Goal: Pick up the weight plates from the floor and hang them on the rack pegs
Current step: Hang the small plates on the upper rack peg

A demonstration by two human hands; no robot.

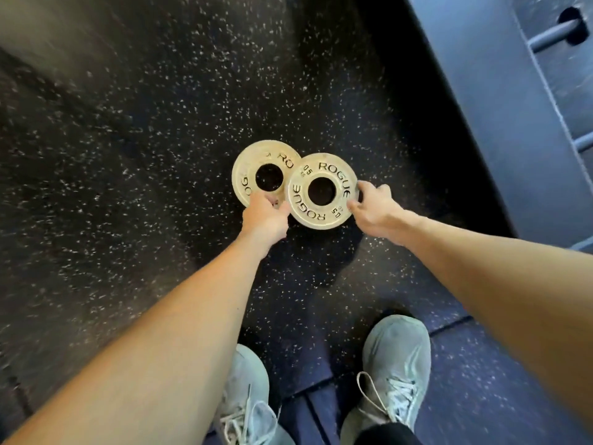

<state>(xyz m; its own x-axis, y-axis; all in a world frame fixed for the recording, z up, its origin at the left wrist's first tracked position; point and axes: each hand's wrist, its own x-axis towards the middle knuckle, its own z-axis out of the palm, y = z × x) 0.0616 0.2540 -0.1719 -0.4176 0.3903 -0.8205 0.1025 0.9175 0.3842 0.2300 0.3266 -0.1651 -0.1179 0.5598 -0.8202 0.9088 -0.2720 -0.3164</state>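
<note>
Two small cream weight plates marked ROGUE lie on the black speckled floor [144,155]. The right plate [308,213] overlaps the edge of the left plate [244,168]. My left hand [264,216] is on the near rim of the left plate, fingers curled over its edge. My right hand [373,208] pinches the right rim of the right plate between thumb and fingers. Both plates still rest on the floor, as far as I can tell.
A dark blue rack upright [500,123] runs along the right side, with a metal peg [552,32] near the top right corner and another lower down [584,144]. My two grey shoes [394,364] stand just below the plates.
</note>
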